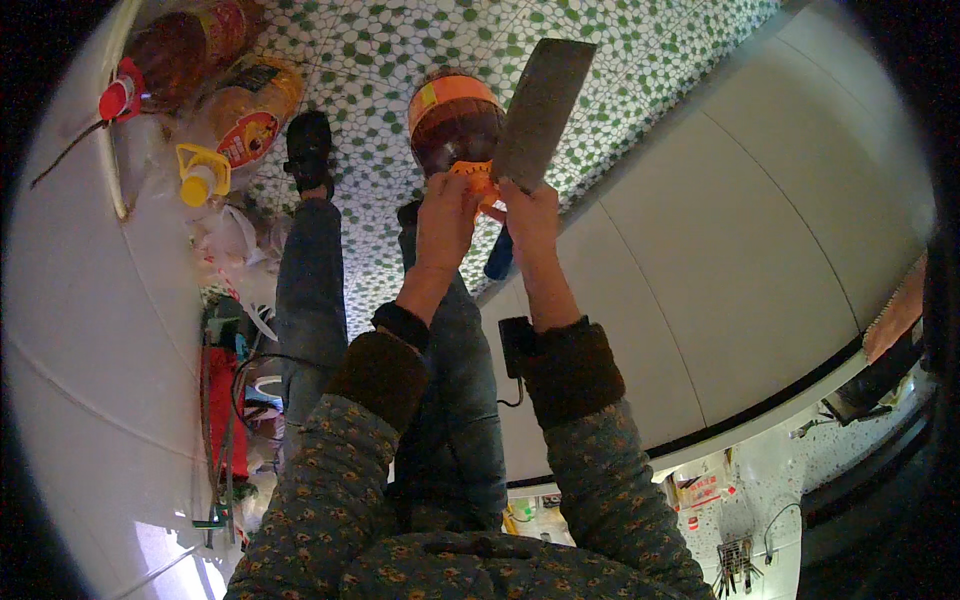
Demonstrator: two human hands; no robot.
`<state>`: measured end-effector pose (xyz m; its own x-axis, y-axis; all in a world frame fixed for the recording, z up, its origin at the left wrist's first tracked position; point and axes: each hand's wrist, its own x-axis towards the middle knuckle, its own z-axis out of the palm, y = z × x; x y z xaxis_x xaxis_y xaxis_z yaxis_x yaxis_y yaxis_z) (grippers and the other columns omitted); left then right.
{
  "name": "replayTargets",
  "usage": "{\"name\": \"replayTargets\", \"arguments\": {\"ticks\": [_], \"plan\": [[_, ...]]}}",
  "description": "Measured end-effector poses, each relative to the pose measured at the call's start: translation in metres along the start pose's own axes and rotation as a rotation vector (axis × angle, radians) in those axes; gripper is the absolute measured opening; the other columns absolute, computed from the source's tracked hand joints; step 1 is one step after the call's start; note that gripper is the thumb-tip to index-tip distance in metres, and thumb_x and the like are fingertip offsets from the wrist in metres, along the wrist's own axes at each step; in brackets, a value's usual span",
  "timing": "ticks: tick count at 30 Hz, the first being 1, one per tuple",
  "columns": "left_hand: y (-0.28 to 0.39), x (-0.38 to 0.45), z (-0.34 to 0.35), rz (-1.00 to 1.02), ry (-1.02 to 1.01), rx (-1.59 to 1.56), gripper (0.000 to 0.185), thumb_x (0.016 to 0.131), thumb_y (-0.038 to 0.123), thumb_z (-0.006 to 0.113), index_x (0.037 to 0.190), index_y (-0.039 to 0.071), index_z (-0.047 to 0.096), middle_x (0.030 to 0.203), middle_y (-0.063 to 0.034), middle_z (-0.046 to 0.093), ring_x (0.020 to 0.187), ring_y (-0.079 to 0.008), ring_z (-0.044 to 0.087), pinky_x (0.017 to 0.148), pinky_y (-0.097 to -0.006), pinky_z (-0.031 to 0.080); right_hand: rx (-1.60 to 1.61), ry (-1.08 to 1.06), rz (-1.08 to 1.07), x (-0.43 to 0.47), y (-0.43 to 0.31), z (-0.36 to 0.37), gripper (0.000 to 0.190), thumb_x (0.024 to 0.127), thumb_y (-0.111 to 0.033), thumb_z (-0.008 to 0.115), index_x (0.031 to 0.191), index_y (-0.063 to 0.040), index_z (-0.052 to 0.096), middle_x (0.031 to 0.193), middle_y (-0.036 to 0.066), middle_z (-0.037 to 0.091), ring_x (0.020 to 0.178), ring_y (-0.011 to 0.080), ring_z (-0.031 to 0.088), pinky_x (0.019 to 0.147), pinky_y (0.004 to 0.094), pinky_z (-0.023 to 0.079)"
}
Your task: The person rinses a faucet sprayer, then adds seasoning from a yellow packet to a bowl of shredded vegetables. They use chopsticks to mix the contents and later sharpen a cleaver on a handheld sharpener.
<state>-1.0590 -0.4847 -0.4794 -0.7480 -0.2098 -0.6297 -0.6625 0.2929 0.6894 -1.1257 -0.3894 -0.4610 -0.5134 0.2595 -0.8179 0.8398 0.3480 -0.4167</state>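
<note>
A cleaver (546, 112) with a broad metal blade and a dark blue handle is in my right hand (534, 217), its blade pointing away from me. My left hand (447, 221) grips the orange top of a large plastic jug (456, 127) of dark liquid. The jug has an orange band and lies or tilts with its top towards me, between my hands and the patterned floor. Fingers of my right hand are also close to the orange top; whether they touch it is unclear. The cleaver's lower blade is right beside the top.
Large oil bottles with a yellow cap (196, 187) and a red cap (116, 99) stand at the left, near plastic bags (229, 236) and a red object (225, 412). White cabinet doors (720, 225) run along the right, below a cluttered counter (817, 457). My legs are below my arms.
</note>
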Motion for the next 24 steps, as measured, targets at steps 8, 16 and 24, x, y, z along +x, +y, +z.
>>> {"name": "replayTargets", "arguments": {"ticks": [8, 16, 24], "plan": [[-0.007, -0.004, 0.005, 0.045, 0.039, -0.005, 0.023, 0.08, 0.007, 0.063, 0.1, 0.003, 0.054, 0.103, -0.0182, 0.053, 0.09, -0.0407, 0.057, 0.074, -0.0444, 0.048, -0.113, -0.053, 0.008, 0.021, 0.034, 0.001, 0.018, 0.085, -0.01, 0.059, 0.093, 0.006, 0.061, 0.083, 0.011, 0.064, 0.068, 0.018, 0.063, 0.053, 0.0319, 0.055], [-0.001, 0.0, 0.005, 0.065, 0.105, -0.026, 0.018, 0.082, 0.007, 0.061, 0.098, 0.001, 0.055, 0.1, -0.02, 0.052, 0.088, -0.0417, 0.057, 0.073, -0.0462, 0.048, 0.025, -0.163, 0.133, 0.012, -0.007, -0.011, 0.017, 0.085, -0.004, 0.055, 0.097, 0.007, 0.06, 0.092, 0.011, 0.063, 0.078, 0.0198, 0.063, 0.058, 0.0319, 0.06], [0.005, 0.003, 0.001, -0.047, 0.001, 0.051, 0.016, 0.082, 0.007, 0.06, 0.096, 0.001, 0.054, 0.099, -0.0202, 0.052, 0.089, -0.0411, 0.056, 0.074, -0.0459, 0.048, -0.02, -0.143, 0.143, -0.007, -0.029, -0.007, 0.017, 0.082, 0.0, 0.054, 0.095, 0.01, 0.059, 0.092, 0.014, 0.061, 0.082, 0.02, 0.061, 0.064, 0.0341, 0.06]]}}
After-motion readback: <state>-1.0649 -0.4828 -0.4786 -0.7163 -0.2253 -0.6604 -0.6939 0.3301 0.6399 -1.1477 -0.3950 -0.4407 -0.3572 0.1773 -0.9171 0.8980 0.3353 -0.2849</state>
